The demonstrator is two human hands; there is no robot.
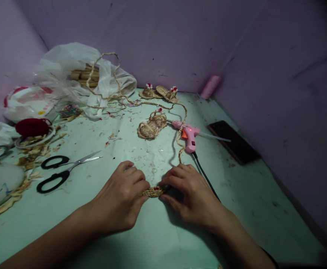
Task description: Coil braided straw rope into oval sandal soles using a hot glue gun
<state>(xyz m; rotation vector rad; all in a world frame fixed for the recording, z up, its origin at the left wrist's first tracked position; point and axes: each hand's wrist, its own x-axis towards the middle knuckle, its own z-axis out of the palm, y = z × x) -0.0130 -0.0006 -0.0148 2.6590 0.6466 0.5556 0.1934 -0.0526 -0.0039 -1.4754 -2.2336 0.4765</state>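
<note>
My left hand (122, 198) and my right hand (190, 194) meet near the front of the pale green table (141, 239). Both are closed on a small coil of braided straw rope (153, 191) pressed flat on the table between their fingertips. The braid's loose end (180, 145) runs from my right hand up past a pink glue gun (189, 137), whose light glows red. A finished little straw sandal (152, 126) lies beyond, and two more straw sandals (160, 92) sit by the back wall.
Black-handled scissors (59, 170) lie left of my hands. A clear plastic bag (79, 80) with straw material stands at the back left beside a red pincushion-like ball (31, 127). A dark phone (233, 141) lies at right. The glue gun's black cord (205, 175) passes my right hand.
</note>
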